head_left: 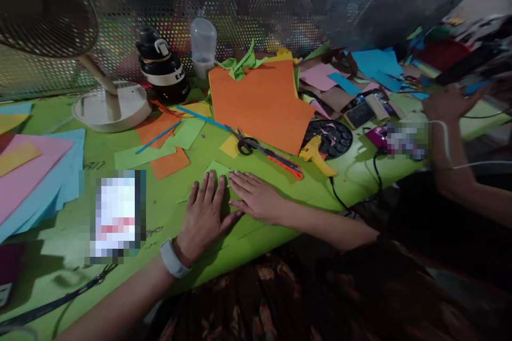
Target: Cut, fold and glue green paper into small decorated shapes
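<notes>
My left hand (207,208) lies flat on a green piece of paper (216,167), fingers stretched out, with a pale band on the wrist. Close beside it, my right hand (256,197) rests flat on the same paper, its fingers extended. The paper is mostly hidden under both hands and blends with the green table (224,256). Just beyond my fingers are a pair of scissors (246,144), an orange cutter knife (286,164) and a small yellow paper square (230,147). A yellow glue gun (318,154) lies to the right, partly over a round black tray (336,137).
Orange sheets (256,101) are stacked at the back. A fan (112,104), a black bottle (164,72) and a clear bottle (203,42) stand behind. Coloured sheets (36,170) and a blurred-out phone (118,216) lie left. A co-worker's hand (448,102) is at right.
</notes>
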The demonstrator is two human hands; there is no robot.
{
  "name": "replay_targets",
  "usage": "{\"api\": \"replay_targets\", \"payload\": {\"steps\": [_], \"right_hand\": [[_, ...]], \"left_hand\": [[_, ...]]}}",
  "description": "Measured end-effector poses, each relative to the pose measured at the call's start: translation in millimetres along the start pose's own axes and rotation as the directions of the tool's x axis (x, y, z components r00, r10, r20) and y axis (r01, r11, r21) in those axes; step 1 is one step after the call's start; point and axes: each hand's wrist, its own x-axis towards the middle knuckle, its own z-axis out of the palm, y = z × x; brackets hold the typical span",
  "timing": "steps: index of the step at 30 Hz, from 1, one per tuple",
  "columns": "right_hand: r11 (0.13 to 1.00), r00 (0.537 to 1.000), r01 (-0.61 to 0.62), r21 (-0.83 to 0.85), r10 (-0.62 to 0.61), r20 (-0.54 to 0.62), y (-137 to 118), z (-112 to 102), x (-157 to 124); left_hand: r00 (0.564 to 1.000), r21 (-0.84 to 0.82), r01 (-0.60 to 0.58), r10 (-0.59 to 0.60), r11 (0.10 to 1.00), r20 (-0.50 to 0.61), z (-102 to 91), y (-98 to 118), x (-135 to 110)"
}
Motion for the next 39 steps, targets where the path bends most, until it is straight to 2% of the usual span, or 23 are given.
{"api": "replay_targets", "payload": {"steps": [5, 12, 18, 24, 33, 36, 39], "right_hand": [[1.000, 0.999, 0.013, -0.001, -0.013, -0.044, 5, -1, -2], [1.000, 0.999, 0.014, -0.014, -0.015, -0.037, 3, -4, -3], [1.000, 1.000, -0.005, -0.001, 0.005, 0.024, 4, -6, -6], [0.998, 0.994, -0.020, -0.062, 0.026, 0.110, 6, -14, -11], [0.978, 0.988, -0.085, -0.189, 0.107, 0.110, 17, -18, -34], [0.967, 0.983, -0.130, -0.219, 0.155, 0.099, 21, -32, -36], [0.958, 0.971, -0.227, -0.173, 0.237, 0.041, 15, -57, -16]], "left_hand": [[1.000, 0.010, 0.006, -0.006, 1.000, -0.005, 1.6, 0, 0], [1.000, 0.016, 0.007, -0.007, 1.000, 0.003, -0.2, 2, 1], [0.999, 0.013, -0.010, 0.009, 1.000, 0.037, -3.7, -3, -5], [0.999, 0.008, 0.047, -0.047, 0.999, 0.021, -9.7, -16, -24], [0.998, -0.001, 0.069, -0.069, 0.998, -0.001, -15.2, -18, -34], [0.997, -0.007, 0.071, -0.071, 0.997, -0.012, -15.3, -17, -33], [0.997, -0.019, 0.073, -0.074, 0.997, -0.030, -13.8, -17, -34]]}}
